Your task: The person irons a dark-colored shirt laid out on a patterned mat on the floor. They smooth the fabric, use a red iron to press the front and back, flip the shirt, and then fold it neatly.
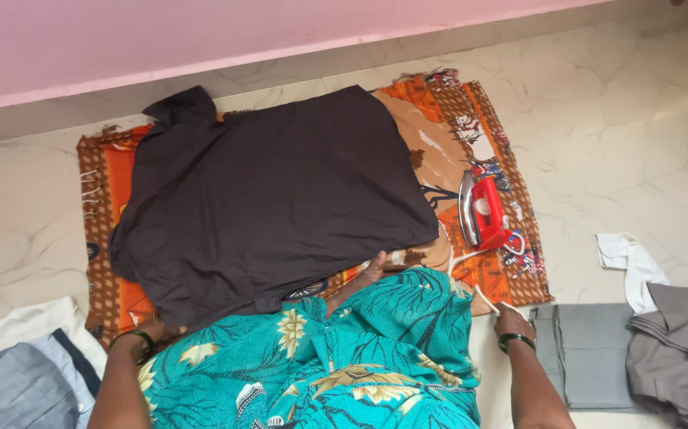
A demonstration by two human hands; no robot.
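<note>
A dark brown shirt (272,199) lies spread flat on an orange patterned cloth (105,206) on the floor. My left hand (155,328) is at the shirt's near left corner and grips its hem, with the fingers partly hidden. A red iron (483,210) rests on the cloth to the right of the shirt. Its white cord (471,274) runs down to my right hand (512,320), which is closed on it by the cloth's near right corner. My lap in teal floral fabric (360,357) fills the bottom centre, and a foot (372,268) touches the shirt's near edge.
A folded grey garment (590,349) and a heap of grey and white clothes (678,342) lie at the right. White and grey folded clothes (26,365) sit at the bottom left. A pink wall (161,40) borders the marble floor (622,135) at the back.
</note>
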